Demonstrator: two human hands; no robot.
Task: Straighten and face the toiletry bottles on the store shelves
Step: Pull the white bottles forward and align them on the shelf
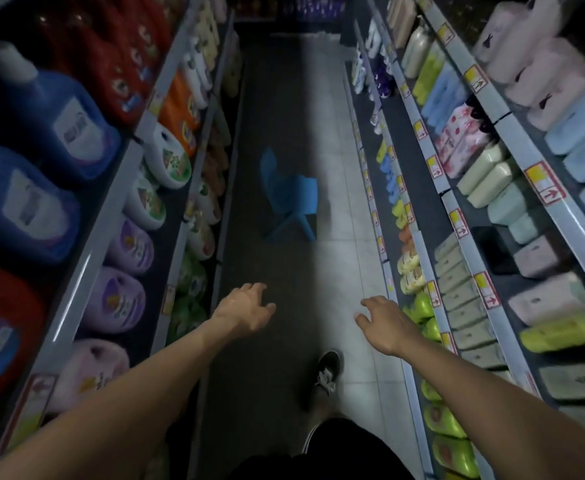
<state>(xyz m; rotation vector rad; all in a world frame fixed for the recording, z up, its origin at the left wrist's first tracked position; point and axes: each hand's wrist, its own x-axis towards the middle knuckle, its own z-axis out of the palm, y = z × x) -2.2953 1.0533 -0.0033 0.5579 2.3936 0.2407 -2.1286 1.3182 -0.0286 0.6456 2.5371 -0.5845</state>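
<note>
Narrow aisle flooring point(336, 216) runs toward 12 o'clock past a blue plastic chair point(292, 199). Left hand point(246, 308) and right hand point(386, 323) hang empty, fingers loosely spread; green toiletry bottles point(422, 308) stand at 3 o'clock, just beside the right hand. Recommended: reach right, square each label to the shelf edge point(433, 292).

dim aisle | tiled floor point(346, 258) | 1 blue chair point(292, 199)

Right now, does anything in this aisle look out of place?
Yes: a small blue plastic chair stands in the middle of the aisle floor, ahead of both empty hands, the left hand and the right hand. It could block the way.
</note>
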